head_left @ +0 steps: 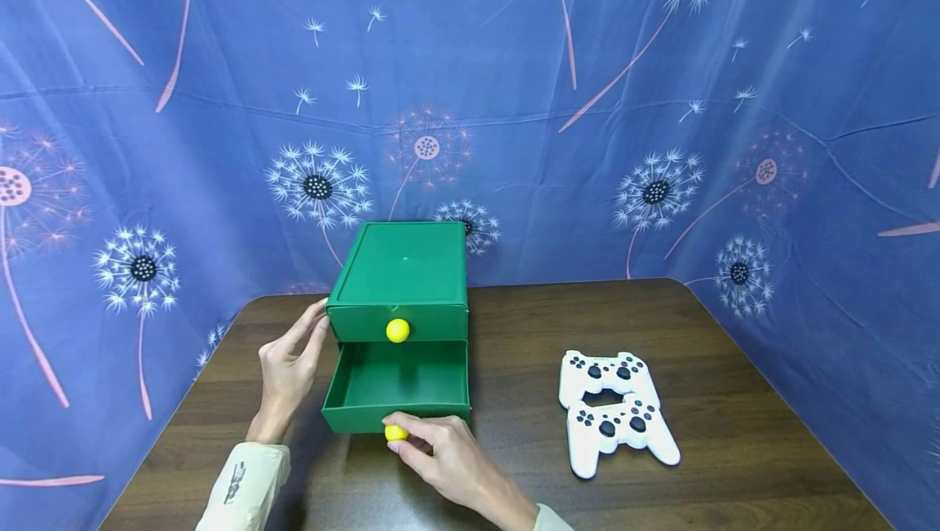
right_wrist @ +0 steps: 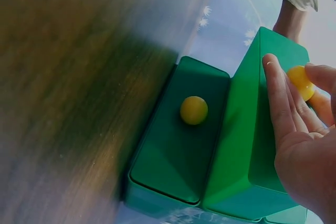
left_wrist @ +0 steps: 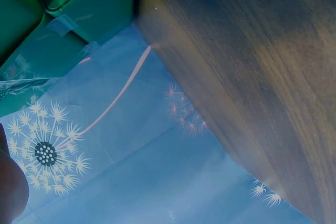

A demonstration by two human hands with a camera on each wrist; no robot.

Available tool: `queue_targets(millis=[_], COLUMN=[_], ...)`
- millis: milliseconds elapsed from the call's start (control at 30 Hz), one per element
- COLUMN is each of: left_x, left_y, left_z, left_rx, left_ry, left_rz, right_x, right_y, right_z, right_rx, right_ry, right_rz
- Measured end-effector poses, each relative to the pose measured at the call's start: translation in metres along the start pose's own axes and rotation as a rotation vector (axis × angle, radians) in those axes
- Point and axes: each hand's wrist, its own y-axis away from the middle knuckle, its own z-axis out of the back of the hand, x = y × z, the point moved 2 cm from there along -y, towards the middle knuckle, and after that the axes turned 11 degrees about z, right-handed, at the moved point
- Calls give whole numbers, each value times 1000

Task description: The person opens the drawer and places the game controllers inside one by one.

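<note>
A green two-drawer box (head_left: 404,262) stands on the table, its upper drawer (head_left: 360,324) pushed in and its lower drawer (head_left: 396,376) pulled out toward me. Each drawer front has a round yellow knob. My right hand (head_left: 450,459) pinches the lower knob (right_wrist: 300,82) between thumb and fingers; in the right wrist view some fingers lie along the drawer front. The upper knob (head_left: 397,330) is untouched. My left hand (head_left: 286,369) touches the box's upper left side near the front corner, fingers extended. The left wrist view catches only a blurred bit of that hand.
Two white game controllers (head_left: 615,413) lie together on the brown wooden table (head_left: 514,368), right of the box. A blue cloth (head_left: 514,172) with dandelion prints hangs behind and at both sides of the table.
</note>
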Motion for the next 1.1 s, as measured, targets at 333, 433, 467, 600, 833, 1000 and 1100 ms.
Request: queue_targets(millis=[333,433,467,600,833,1000,1100], left_x=[0,0,0,-1,0,1,1], left_y=[0,-1,-1,-1,0,-1,-1], left_z=[0,0,0,1,2,1,0], left_rx=[-1,-1,-1,-1,-5,-6,-5], left_ry=[-5,-23,-28,-43,-45,-36,-30], left_rz=[0,-1,0,1,-4,-7,-5], right_x=[5,6,7,8,10,12,13], right_y=[2,3,3,4,7,9,9], right_z=[0,1,1,1,-1,-1,-2], right_rx=[13,14,15,16,9,8,1], right_ry=[12,25,30,42,29,23,46], right_rz=[6,23,28,37,45,25,47])
